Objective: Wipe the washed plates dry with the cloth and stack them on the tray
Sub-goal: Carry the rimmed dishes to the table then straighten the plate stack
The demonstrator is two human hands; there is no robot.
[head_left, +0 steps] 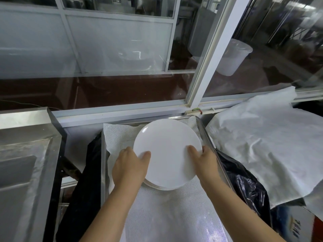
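White and round, the top plate [167,151] is lying face up, its far edge tilting slightly higher than the stack of plates [164,186] beneath it, on the mesh-lined steel tray [203,131]. Being round, it is showing no long axis. The left hand [129,167] is gripping its near-left rim, thumb on top, fingers hidden under it. The right hand [206,163] is pinching the near-right rim likewise. Both forearms are reaching forward, converging on the plate.
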